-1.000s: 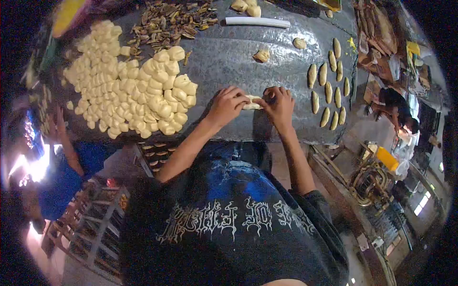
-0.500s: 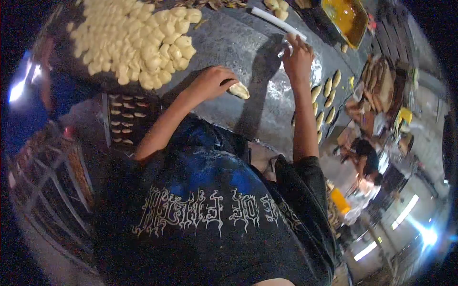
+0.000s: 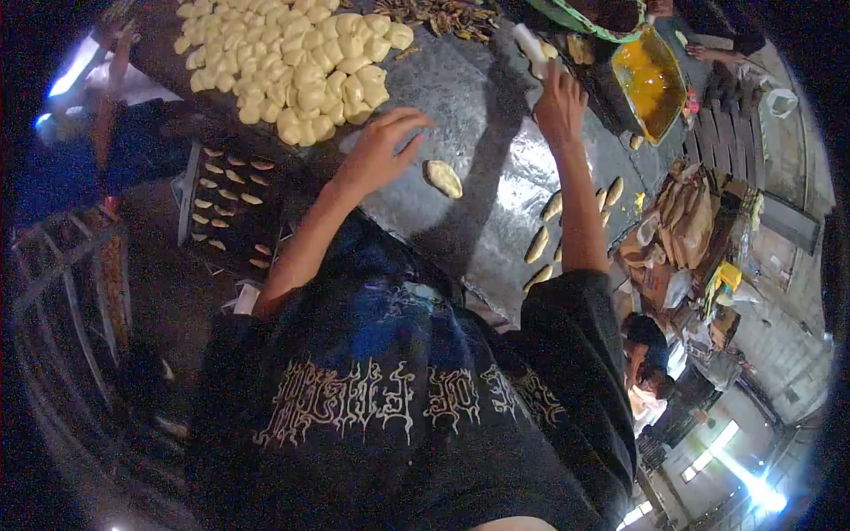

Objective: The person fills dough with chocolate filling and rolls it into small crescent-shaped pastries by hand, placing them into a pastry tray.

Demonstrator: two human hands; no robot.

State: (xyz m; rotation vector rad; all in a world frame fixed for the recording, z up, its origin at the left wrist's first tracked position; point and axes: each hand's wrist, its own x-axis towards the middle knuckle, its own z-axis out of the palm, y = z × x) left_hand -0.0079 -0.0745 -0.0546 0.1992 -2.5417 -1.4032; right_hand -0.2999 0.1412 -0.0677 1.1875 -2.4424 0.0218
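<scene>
My left hand hovers at the near side of the dark worktop, fingers apart and nothing in them. Just right of it lies a flattened oval piece of dough. My right hand grips the lower end of a white rolling pin, blurred by motion. Some pale dough shows behind the pin. A broad heap of dough balls sits beyond my left hand. Several shaped oval pieces lie near my right forearm, which partly hides them.
A metal tray of orange-yellow filling or liquid stands at the far right. Another person's hand shows beyond it. Left of me, a dark baking tray carries small dough pieces. Brown strips lie at the back. People are at lower right.
My left hand has let go of the dough piece and lifted away to the upper left. My right hand has taken hold of the rolling pin, which has swung round. The view has shifted.
</scene>
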